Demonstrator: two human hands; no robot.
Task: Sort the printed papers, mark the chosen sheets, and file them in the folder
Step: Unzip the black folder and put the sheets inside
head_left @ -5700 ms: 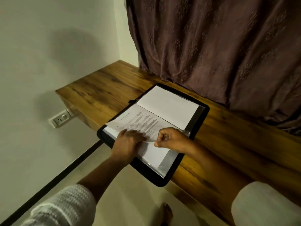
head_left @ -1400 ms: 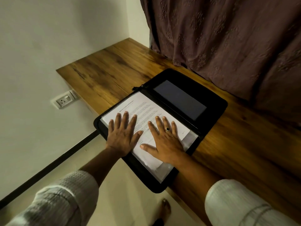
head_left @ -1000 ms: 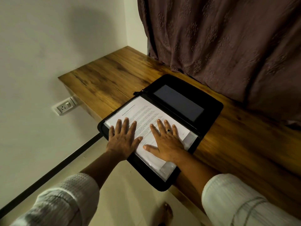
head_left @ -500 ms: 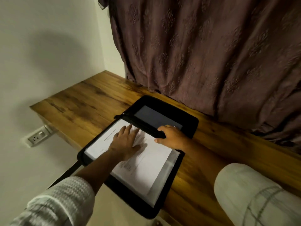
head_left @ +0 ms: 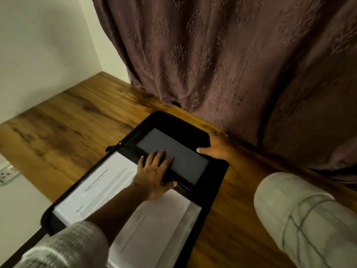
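A black zip folder (head_left: pixel 216 182) lies open on the wooden desk (head_left: pixel 81 124). Its near half holds a stack of printed papers (head_left: pixel 108 186) in clear sleeves. Its far half shows a dark grey inner pocket (head_left: pixel 185 151). My left hand (head_left: pixel 154 171) lies flat, fingers spread, across the folder's spine and onto the grey pocket. My right hand (head_left: pixel 218 146) grips the far right edge of the folder's far cover, thumb on the inside and fingers behind the edge.
A brown patterned curtain (head_left: pixel 222 60) hangs right behind the desk, touching its back edge. A white wall (head_left: pixel 38 45) stands at the left, with a power socket (head_left: pixel 5 173) below desk level. Bare wood lies left of the folder.
Both hands left the printed papers and moved toward the folder's far half. My left hand now rests on the spine and pocket; my right hand has taken hold of the far cover's edge.
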